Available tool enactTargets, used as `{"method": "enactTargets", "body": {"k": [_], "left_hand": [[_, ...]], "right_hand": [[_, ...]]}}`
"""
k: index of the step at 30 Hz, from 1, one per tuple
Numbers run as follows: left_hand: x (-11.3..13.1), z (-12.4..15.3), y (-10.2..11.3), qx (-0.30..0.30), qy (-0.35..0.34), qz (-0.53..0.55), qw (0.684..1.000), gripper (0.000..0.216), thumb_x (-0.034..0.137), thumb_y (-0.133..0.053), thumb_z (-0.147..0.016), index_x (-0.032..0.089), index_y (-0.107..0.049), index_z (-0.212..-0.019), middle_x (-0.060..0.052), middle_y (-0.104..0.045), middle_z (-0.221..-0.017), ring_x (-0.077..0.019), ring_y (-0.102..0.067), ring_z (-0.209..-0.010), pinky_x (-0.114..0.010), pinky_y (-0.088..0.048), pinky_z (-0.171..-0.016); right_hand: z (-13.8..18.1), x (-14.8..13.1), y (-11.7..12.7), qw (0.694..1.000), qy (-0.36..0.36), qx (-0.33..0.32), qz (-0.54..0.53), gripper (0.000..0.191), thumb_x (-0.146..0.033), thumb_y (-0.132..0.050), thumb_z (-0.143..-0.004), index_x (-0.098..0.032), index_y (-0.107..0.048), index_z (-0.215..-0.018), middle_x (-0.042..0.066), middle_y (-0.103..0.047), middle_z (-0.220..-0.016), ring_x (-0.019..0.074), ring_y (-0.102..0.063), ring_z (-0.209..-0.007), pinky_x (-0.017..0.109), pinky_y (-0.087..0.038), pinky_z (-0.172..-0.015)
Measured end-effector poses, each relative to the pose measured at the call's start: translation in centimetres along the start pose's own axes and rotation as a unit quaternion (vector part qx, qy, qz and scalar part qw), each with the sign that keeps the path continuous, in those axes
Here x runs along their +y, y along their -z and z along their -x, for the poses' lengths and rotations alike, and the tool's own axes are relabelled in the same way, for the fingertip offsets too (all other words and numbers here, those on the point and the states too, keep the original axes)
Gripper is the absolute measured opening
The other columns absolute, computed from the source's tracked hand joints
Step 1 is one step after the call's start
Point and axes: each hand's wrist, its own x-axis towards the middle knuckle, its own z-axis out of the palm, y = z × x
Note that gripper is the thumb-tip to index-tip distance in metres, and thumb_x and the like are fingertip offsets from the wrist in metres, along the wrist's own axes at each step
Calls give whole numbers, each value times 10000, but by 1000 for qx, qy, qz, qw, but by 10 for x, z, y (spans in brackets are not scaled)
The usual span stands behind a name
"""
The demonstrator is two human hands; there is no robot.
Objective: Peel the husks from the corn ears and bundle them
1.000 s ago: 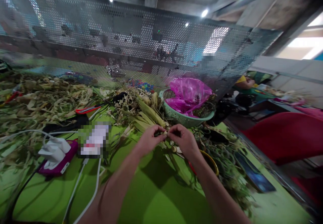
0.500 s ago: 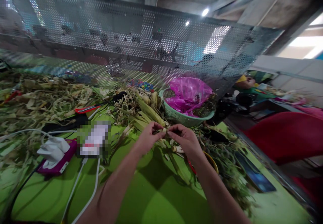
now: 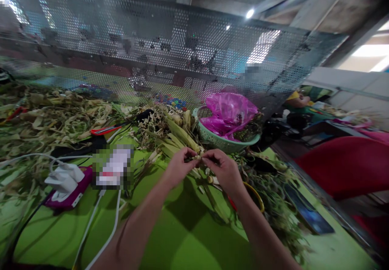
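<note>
My left hand (image 3: 181,165) and my right hand (image 3: 224,168) meet above the green tabletop, fingertips almost touching. Between them is a small pale plant piece (image 3: 197,157), pinched from both sides by thumb and fingers; it is too small to name more exactly. Just beyond my fingers lie yellow-green corn husks (image 3: 179,134) among dried plant scraps. A cut pale stalk end (image 3: 210,179) shows beside my right hand, and a long green husk leaf (image 3: 217,205) lies on the table below it.
Behind my hands stands a light green colander (image 3: 219,141) with a magenta plastic bag (image 3: 226,114). On the left are a purple power strip (image 3: 80,193), a blurred-out phone (image 3: 115,166), white cables and a red-handled cutter (image 3: 106,130). A perforated metal screen (image 3: 152,51) rises behind; dried husks (image 3: 54,120) cover the left side.
Both hands keep almost the same place, with slight finger movement around the pale piece. The whole view has shifted a little.
</note>
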Motion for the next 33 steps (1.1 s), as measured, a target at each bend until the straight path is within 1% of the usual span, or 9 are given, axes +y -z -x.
{"method": "enactTargets", "body": {"k": [3, 5, 8, 12, 15, 18, 20, 28, 33], "left_hand": [[3, 0, 1, 2, 10, 25, 1000, 309, 350, -747, -708, 156, -559, -857, -17, -606, -803, -138, -579, -756, -269, -460, -720], [3, 0, 1, 0, 14, 35, 999, 324, 352, -758, -694, 153, -556, -853, -15, -606, -796, -137, -582, -752, -270, -460, -720], [-1, 0, 0, -2, 15, 39, 999, 338, 354, -766, -683, 151, -555, -851, -16, -596, -801, -139, -579, -749, -278, -467, -721], [-5, 0, -1, -11, 18, 26, 999, 359, 366, -780, -661, 157, -559, -851, -8, -586, -794, -140, -567, -755, -273, -470, -714], [-2, 1, -2, -8, 28, 54, 998, 368, 363, -789, -646, 159, -555, -842, -2, -587, -789, -131, -567, -743, -270, -467, -720], [4, 2, -3, 2, 41, 81, 996, 358, 344, -793, -643, 167, -549, -835, 1, -600, -774, -120, -569, -720, -257, -455, -701], [7, 2, -3, 7, 48, 84, 995, 339, 345, -780, -662, 175, -548, -841, 3, -606, -750, -115, -566, -698, -247, -439, -669], [1, 1, -2, -1, 36, 78, 996, 312, 326, -748, -697, 174, -525, -853, 2, -597, -762, -109, -556, -708, -238, -414, -664], [-2, 0, -2, -2, 34, 69, 997, 336, 320, -775, -667, 169, -525, -834, 8, -583, -776, -107, -548, -716, -231, -414, -660]], "right_hand": [[0, 3, 2, 999, -22, -4, -24, 133, -291, -604, -815, -196, -668, -883, 55, -692, -841, 198, -636, -759, 316, -501, -701], [0, 4, 2, 999, -29, 8, -18, 105, -279, -617, -798, -194, -658, -845, 47, -680, -807, 196, -633, -741, 315, -502, -698], [0, 2, 1, 1000, -1, 12, 17, 48, -232, -617, -786, -197, -647, -773, 45, -654, -794, 198, -618, -758, 321, -491, -721], [-1, -1, -1, 999, 29, 5, 29, 60, -224, -610, -792, -203, -639, -744, 51, -655, -803, 207, -615, -780, 331, -484, -733], [-1, -2, -1, 1000, -4, 10, -13, 91, -288, -623, -799, -199, -643, -797, 55, -667, -817, 202, -619, -766, 318, -490, -707], [0, -2, 0, 995, -60, 25, -71, 201, -362, -641, -792, -188, -632, -892, 46, -667, -796, 178, -606, -683, 281, -483, -628], [1, -2, 1, 994, -72, 34, -70, 220, -373, -651, -781, -184, -639, -893, 39, -669, -776, 166, -589, -640, 268, -468, -600], [4, -3, -2, 998, -35, 53, 3, 131, -286, -609, -805, -201, -700, -848, 35, -721, -806, 194, -641, -730, 299, -481, -701], [4, -6, -4, 997, 37, 47, 45, 103, -208, -594, -815, -216, -697, -812, 30, -710, -805, 198, -655, -774, 315, -490, -748]]}}
